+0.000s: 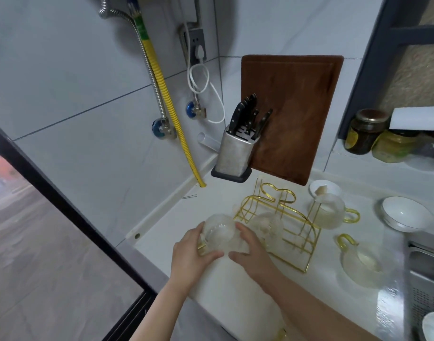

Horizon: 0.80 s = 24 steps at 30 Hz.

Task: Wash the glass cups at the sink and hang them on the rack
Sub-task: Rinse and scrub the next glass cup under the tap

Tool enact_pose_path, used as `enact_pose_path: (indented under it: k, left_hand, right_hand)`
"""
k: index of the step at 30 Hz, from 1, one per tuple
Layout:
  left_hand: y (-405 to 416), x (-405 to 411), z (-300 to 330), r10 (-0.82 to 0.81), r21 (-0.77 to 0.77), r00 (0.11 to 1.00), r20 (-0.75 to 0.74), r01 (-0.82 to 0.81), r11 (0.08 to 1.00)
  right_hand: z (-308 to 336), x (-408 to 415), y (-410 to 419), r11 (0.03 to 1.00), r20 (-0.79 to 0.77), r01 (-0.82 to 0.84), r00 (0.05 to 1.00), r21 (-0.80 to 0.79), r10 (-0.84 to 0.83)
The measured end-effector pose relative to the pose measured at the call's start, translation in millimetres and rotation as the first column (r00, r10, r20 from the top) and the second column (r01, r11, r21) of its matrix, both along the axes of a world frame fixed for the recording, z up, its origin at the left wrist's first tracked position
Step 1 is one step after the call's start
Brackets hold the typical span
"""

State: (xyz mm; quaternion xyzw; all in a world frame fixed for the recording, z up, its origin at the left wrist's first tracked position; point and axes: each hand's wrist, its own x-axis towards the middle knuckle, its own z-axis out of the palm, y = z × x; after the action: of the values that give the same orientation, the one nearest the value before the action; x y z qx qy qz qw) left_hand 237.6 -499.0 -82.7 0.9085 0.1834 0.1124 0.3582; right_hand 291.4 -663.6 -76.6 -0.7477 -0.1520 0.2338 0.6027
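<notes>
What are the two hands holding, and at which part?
Both hold one glass cup by its round body: the left hand on its left side, the right hand on its right side.

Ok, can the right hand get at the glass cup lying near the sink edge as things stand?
Probably not yet: the right hand and left hand both grip a glass cup. Once freed, the path looks open; the lying cup sits right of the gold rack.

no legible text anywhere, jar labels blurred
</notes>
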Motion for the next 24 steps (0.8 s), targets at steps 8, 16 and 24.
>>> enact_pose_path:
  k: [8, 16, 24]
  left_hand:
    - [-62, 44, 65, -0.081, -0.014, 0.958, 0.275, 0.088, 0.996]
    - [-193, 82, 86, -0.382, -0.089, 0.870, 0.313, 0.427, 0.900]
    - [-354, 64, 68, -0.625, -0.260, 0.732, 0.272, 0.681, 0.684]
  right_hand:
    - [56, 22, -47, 0.953, 0.228, 0.198, 0.941, 0.230, -0.251]
    - [76, 23, -182, 0.841, 0.211, 0.441, 0.831, 0.315, -0.515]
    - [65, -39, -343, 0.725, 0.139, 0.624, 0.722, 0.291, -0.677]
